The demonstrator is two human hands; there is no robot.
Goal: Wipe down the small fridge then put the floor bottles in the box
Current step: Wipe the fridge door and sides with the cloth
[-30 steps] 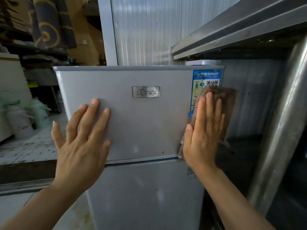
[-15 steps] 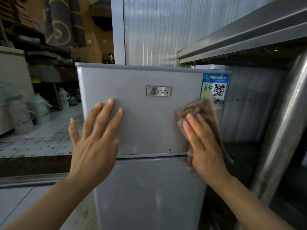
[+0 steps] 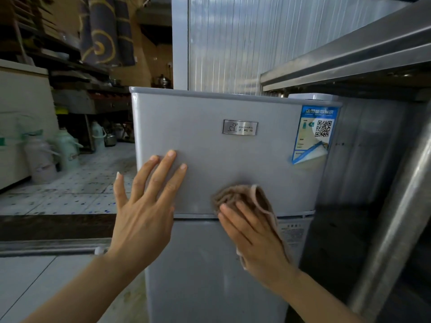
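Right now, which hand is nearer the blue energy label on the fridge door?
Right. The right hand presses the cloth below the blue energy label, slightly left; the left hand lies flat far across the door.

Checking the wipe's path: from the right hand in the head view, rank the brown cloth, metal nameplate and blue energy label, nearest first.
1. Brown cloth, pressed under the right hand.
2. Metal nameplate, up on the fridge door's middle.
3. Blue energy label, at the door's upper right corner.

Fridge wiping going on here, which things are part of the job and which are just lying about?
In the job:
small fridge
brown cloth, pressed by right hand
left hand, flat on the door
floor bottles

Lying about:
steel counter
kettle
patterned fabric
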